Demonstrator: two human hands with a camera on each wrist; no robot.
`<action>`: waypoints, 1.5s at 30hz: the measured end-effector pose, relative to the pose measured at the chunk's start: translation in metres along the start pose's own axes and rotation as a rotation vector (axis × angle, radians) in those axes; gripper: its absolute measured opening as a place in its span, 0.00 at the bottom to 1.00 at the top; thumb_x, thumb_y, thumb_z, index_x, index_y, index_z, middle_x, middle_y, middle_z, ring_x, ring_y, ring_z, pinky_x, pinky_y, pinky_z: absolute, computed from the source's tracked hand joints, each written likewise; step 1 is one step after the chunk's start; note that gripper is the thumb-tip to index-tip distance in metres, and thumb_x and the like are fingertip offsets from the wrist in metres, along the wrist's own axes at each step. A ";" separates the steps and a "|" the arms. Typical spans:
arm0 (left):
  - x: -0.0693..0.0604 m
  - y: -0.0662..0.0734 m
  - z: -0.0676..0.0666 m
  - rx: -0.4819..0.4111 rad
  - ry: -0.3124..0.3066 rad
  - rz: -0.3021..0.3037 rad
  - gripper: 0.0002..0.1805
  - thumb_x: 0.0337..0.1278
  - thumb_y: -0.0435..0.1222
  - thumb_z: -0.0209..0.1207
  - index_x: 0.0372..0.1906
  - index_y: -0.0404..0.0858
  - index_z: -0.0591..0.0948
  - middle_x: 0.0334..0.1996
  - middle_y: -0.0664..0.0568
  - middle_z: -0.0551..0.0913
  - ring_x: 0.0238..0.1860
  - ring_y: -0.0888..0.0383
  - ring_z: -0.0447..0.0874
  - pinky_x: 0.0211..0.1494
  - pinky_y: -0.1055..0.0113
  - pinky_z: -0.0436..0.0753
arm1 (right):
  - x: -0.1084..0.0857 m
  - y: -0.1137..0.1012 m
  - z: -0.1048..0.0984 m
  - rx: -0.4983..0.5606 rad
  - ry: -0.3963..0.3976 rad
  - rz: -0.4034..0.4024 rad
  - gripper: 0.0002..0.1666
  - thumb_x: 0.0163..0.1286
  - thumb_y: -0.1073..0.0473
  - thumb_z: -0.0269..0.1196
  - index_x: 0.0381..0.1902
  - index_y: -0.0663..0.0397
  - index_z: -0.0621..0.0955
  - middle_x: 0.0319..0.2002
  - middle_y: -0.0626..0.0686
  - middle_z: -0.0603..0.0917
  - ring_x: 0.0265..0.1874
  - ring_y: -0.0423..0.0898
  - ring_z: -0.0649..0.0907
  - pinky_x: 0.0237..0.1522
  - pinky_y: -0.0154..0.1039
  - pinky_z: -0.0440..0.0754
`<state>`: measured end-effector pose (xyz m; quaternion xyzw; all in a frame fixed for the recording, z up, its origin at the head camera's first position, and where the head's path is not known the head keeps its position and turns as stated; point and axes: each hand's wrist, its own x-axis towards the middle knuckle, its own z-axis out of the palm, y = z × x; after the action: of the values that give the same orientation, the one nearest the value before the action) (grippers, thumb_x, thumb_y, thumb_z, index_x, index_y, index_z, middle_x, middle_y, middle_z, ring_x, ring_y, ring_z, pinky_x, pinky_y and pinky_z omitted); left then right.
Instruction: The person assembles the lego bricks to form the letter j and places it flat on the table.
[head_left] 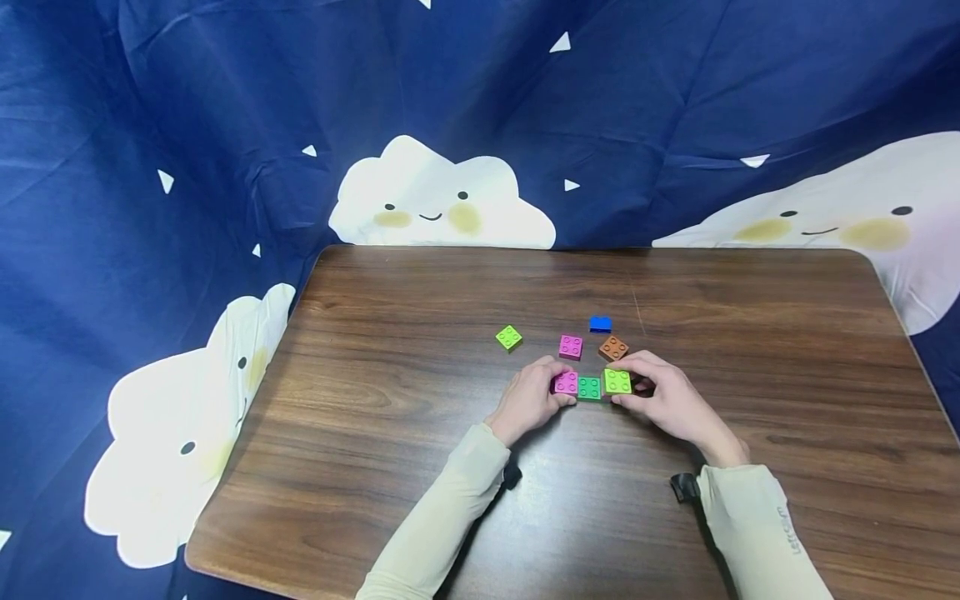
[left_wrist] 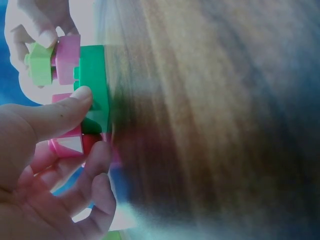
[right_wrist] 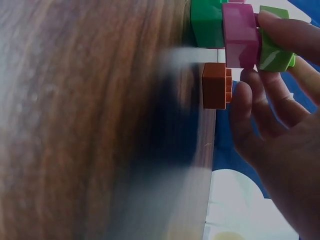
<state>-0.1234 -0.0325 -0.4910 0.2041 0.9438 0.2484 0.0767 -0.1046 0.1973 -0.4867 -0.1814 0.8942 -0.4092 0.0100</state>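
My left hand [head_left: 528, 396] pinches a pink toy building brick [head_left: 566, 383] between thumb and fingers. That brick sits on a green brick [left_wrist: 95, 90], whose studs show beside it; the left thumb reaches down to the green side. To the right, my right hand [head_left: 667, 396] holds a lime brick [head_left: 617, 382] by its sides. Beneath the lime one is a magenta brick [right_wrist: 240, 35], close beside the green brick's studs in the left wrist view. Whether the magenta brick is fastened to the green one, I cannot tell. Part of a red brick [left_wrist: 90, 142] shows behind the left fingers.
Loose bricks lie beyond the hands on the wooden table [head_left: 375, 467]: a lime brick [head_left: 508, 337], a pink brick [head_left: 571, 347], a brown brick [head_left: 613, 348] and a blue brick [head_left: 600, 324]. The brown one is nearest the right fingers. A blue cloud-patterned curtain [head_left: 480, 100] hangs behind.
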 end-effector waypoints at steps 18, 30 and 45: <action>0.000 0.000 -0.001 0.015 -0.013 0.001 0.23 0.48 0.45 0.70 0.52 0.46 0.82 0.42 0.58 0.82 0.42 0.60 0.82 0.44 0.69 0.79 | 0.003 -0.003 -0.003 -0.025 -0.032 0.021 0.25 0.55 0.62 0.72 0.53 0.57 0.82 0.45 0.51 0.81 0.42 0.43 0.78 0.43 0.36 0.79; 0.000 -0.001 0.000 0.030 -0.006 0.021 0.22 0.48 0.45 0.70 0.51 0.46 0.83 0.40 0.58 0.82 0.40 0.61 0.81 0.43 0.69 0.79 | 0.004 -0.005 -0.007 -0.061 -0.085 0.034 0.27 0.55 0.61 0.72 0.55 0.56 0.82 0.42 0.47 0.79 0.41 0.46 0.78 0.41 0.41 0.75; 0.001 -0.002 0.001 0.019 -0.011 0.022 0.23 0.48 0.45 0.70 0.52 0.46 0.83 0.42 0.58 0.82 0.42 0.61 0.82 0.45 0.69 0.79 | 0.007 -0.006 -0.008 -0.040 -0.110 0.067 0.27 0.56 0.61 0.72 0.56 0.56 0.82 0.40 0.47 0.79 0.38 0.46 0.76 0.38 0.32 0.71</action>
<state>-0.1250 -0.0332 -0.4928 0.2164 0.9434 0.2393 0.0770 -0.1107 0.1978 -0.4761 -0.1737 0.9059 -0.3801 0.0690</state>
